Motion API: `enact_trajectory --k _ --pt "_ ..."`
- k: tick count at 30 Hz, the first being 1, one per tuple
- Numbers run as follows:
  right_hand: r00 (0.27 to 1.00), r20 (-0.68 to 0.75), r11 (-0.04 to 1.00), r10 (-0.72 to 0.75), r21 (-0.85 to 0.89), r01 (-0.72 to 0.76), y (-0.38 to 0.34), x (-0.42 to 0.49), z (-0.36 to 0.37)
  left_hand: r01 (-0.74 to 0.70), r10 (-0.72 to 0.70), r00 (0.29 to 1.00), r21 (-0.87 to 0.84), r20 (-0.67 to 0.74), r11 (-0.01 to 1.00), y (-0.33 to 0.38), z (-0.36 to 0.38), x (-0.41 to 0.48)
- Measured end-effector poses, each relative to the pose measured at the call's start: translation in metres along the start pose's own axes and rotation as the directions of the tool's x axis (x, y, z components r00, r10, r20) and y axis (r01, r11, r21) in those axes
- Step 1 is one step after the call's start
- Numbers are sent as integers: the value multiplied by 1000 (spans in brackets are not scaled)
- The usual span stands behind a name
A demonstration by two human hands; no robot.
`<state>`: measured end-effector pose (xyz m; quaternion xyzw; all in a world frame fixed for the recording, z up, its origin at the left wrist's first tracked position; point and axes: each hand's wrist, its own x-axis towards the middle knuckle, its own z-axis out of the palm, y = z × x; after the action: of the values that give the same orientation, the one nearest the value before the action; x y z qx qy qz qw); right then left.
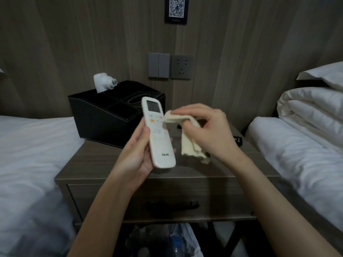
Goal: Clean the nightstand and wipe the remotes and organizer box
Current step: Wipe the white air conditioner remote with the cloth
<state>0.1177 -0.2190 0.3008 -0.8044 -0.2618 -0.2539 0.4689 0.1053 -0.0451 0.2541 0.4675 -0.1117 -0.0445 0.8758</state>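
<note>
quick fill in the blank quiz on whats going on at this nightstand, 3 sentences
1. The left hand holds a white ____ with a small screen.
2. The right hand presses a cream ____ against its edge.
3. The black organizer box stands on the wooden ____ between two beds.

Missing words: remote; cloth; nightstand.

Nightstand (89, 160) bears black organizer box (100, 123) and, perhaps, a dark remote (239, 141).
</note>
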Motion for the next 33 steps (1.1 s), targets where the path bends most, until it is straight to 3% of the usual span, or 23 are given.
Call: enact_trajectory --k 5,8,14,17,22,26,30,33 --pt "965 -259 987 -45 -161 3 9 14 -14 44 -69 980 135 186 990 -6 12 -7" --pt "958 -281 982 -51 -191 -4 14 19 -14 31 -72 969 174 235 984 -10 17 -9" --pt "958 -240 945 -155 -320 73 17 15 4 -10 -21 976 142 218 990 -12 16 -7" --pt "974 -144 926 -174 -361 112 16 10 8 -16 -3 984 108 181 994 -12 14 -4" --pt "983 25 952 -181 -245 182 11 2 17 -62 51 991 80 126 995 -4 3 1" --pt "976 78 950 -204 -224 216 7 -4 25 -73 63 991 84 114 994 -2 -3 2" --pt "976 100 959 -196 -186 212 7 -5 24 -59 54 995 58 86 997 -5 -5 3" --pt "973 187 987 -134 -64 148 2 -10 25 -52 52 997 4 57 999 -2 -10 5"
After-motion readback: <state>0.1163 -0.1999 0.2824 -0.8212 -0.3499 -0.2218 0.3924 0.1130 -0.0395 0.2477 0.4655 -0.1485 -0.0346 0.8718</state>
